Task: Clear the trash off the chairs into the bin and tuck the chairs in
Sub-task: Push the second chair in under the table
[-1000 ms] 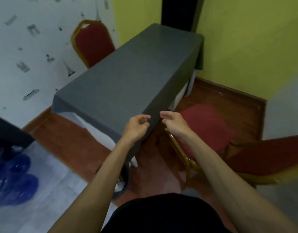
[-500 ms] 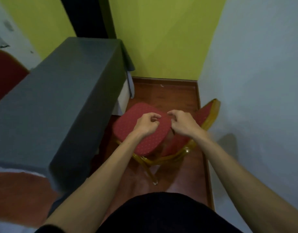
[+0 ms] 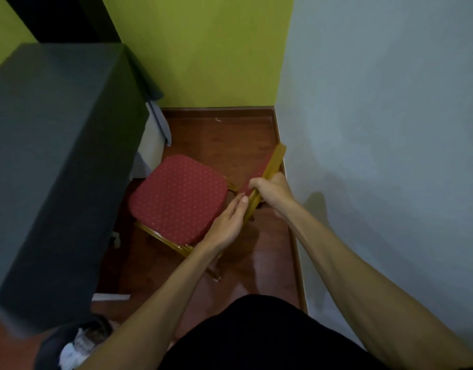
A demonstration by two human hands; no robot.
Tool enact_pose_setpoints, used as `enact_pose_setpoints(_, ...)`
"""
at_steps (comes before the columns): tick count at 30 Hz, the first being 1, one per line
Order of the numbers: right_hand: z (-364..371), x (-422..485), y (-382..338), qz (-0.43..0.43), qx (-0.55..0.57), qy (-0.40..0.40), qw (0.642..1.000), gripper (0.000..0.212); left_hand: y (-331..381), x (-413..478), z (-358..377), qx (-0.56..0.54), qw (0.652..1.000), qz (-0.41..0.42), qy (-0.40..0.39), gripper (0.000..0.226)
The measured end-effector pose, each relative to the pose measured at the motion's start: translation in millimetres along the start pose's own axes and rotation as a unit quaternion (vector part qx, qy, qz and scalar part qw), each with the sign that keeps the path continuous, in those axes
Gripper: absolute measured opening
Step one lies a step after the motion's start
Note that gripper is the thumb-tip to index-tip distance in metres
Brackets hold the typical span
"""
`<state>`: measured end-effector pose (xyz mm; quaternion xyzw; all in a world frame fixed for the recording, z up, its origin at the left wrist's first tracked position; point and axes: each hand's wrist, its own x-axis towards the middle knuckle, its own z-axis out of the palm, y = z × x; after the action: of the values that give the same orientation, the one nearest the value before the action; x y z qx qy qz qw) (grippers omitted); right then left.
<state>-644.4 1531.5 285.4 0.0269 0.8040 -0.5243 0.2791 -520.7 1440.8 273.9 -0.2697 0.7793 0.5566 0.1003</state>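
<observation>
The chair stands between table and wall, seat bare of trash, not yet tucked in. Right hand is closed around the gold backrest frame; left hand lies flat and open against its lower edge, gripping nothing. The bin, cut off at the bottom, holds white litter. Other chairs: not visible.
</observation>
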Motion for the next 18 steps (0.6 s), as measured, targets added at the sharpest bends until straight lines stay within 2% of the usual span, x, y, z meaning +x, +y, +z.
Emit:
enact_pose_setpoints(3,3,5,-15,-0.001,0.017,-0.035,0.999,0.016,-2,-4,-2,0.032,0.999,0.000,0.015,0.074)
enact_pose_setpoints(9,16,33,-38,0.011,0.015,-0.091,0.996,0.014,8,7,-23,0.100,0.993,-0.048,0.039,0.087)
enact_pose_setpoints(18,55,80,-80,-0.009,-0.035,-0.155,0.987,0.014,8,41,-49,0.076,0.989,-0.102,0.080,0.102)
